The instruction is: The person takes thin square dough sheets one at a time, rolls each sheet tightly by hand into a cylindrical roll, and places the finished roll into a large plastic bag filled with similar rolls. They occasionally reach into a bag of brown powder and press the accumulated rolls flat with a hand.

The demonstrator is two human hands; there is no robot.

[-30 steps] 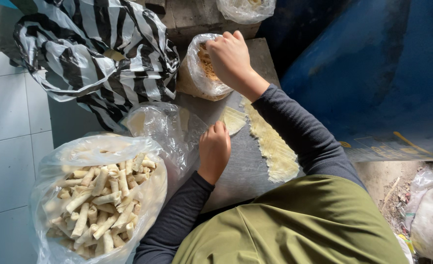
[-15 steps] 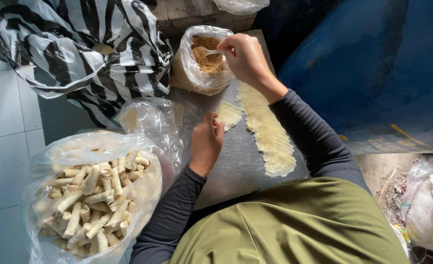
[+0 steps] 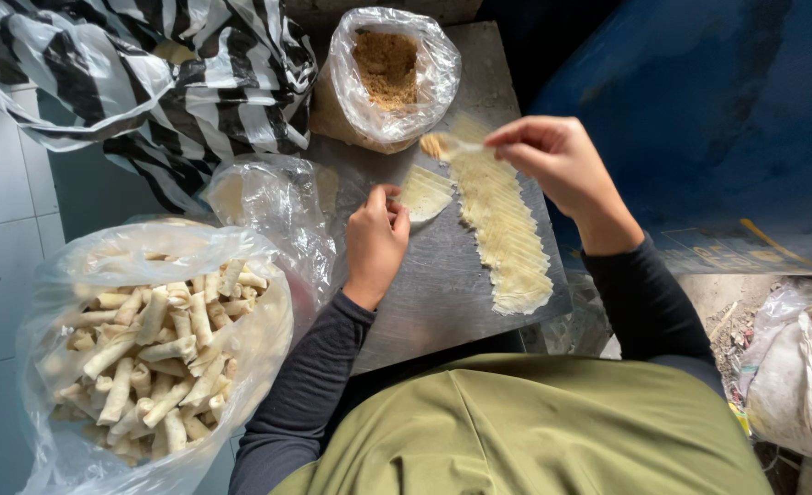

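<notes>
The right hand [image 3: 557,160] is up over the grey bench [image 3: 442,284]; its fingers [image 3: 516,137] are pinched shut on a small pale spoon [image 3: 461,145]; the spoon sticks out to the left of the fingertips, with a bit of brown filling on its tip; the tip hangs just above the single wrapper [image 3: 424,192] and near the open bag of brown filling [image 3: 387,73].

The left hand [image 3: 375,243] rests on the bench; its fingers are curled, and the fingertips [image 3: 392,197] touch the left edge of the single wrapper, which lies flat right beside them; I cannot tell if they grip it or just press on it.

A long row of thin wrappers [image 3: 507,229] lies on the bench between the two hands; a clear bag of finished rolls [image 3: 154,348] sits at the left, well apart from the fingers; a black and white striped bag [image 3: 149,73] lies behind it.
</notes>
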